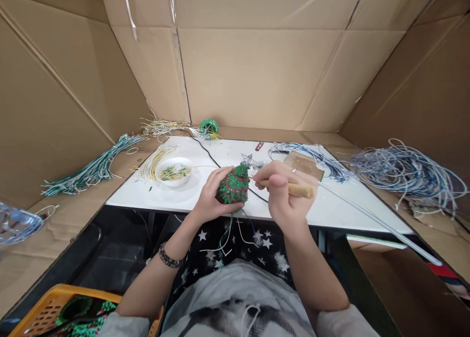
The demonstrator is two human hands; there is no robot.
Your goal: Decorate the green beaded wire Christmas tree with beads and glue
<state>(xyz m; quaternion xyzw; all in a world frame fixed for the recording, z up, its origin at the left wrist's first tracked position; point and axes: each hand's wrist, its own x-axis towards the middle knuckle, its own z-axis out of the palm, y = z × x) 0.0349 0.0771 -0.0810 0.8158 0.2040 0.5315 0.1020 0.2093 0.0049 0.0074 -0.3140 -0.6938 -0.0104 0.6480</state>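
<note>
My left hand (210, 192) is wrapped round the left side of a small green tinsel Christmas tree (235, 184) with red trim. A clear star (248, 159) shows by the tree's tip, and thin white and green wires (231, 234) hang below it over my lap. In my right hand (286, 200), the fingers are closed on a wooden-handled awl (301, 190). Its thin tip points left at the tree's side; whether it touches the tree I cannot tell.
A white bowl (157, 173) of short wire pieces stands on the white table (194, 197). Wire bundles lie left (95, 166) and right (407, 175). A brown block (303, 165) and a green tinsel piece (209, 126) lie farther back. An orange basket (40, 307) is lower left. Cardboard walls (257, 73) enclose the table.
</note>
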